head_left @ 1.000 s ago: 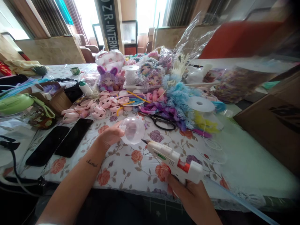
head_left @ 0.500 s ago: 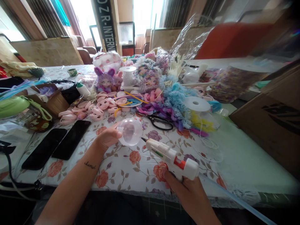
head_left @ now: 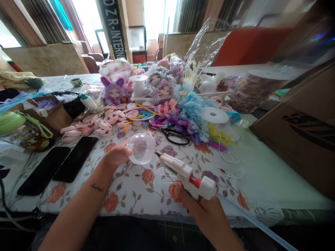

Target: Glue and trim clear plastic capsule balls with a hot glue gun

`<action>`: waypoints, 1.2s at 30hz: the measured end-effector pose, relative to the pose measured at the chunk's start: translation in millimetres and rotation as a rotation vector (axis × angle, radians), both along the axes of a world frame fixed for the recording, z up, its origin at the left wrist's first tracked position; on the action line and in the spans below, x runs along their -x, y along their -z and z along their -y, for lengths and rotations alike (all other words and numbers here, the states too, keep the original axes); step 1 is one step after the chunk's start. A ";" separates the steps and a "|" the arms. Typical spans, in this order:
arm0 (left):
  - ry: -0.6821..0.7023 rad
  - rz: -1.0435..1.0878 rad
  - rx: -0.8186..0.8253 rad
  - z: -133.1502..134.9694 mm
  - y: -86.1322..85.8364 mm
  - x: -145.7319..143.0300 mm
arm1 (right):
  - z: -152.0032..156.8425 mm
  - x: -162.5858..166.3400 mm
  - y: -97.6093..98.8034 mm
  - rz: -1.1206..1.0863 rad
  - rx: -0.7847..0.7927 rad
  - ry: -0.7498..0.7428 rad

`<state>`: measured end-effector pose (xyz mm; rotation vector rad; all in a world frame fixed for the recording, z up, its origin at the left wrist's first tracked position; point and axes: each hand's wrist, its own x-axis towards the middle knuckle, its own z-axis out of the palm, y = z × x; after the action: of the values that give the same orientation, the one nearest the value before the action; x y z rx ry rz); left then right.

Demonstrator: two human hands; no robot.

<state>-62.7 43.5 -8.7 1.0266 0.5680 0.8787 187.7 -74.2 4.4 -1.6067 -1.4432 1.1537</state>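
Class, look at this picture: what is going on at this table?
A person sits at a craft table covered with a flowered cloth. The left hand holds a clear plastic ball just above the cloth. The right hand grips a white glue gun, its nozzle pointing at the ball and very close to it. Behind them lie black scissors, pink doll parts, coloured lace and small dolls; two phones lie to the left.
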 end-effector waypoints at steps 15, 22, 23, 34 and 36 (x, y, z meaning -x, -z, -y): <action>-0.023 -0.010 0.021 2.9 -2.0 -1.6 | -1.2 2.7 -8.6 -0.137 0.118 0.061; -0.044 -0.015 -0.017 4.0 1.2 -0.8 | -1.9 4.3 -8.5 -0.112 0.082 0.068; -0.039 -0.019 -0.018 4.0 1.3 -0.7 | -2.4 3.9 -7.5 -0.110 0.066 0.065; -0.033 -0.003 0.000 1.8 1.5 -0.2 | -2.4 1.3 -4.1 -0.138 0.088 0.044; -0.031 0.000 0.024 1.7 2.3 0.2 | -1.8 2.2 -5.8 -0.149 0.107 0.056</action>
<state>-62.9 41.7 -11.1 0.9981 0.5943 0.8977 185.5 -72.5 10.2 -1.5861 -1.2521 1.3081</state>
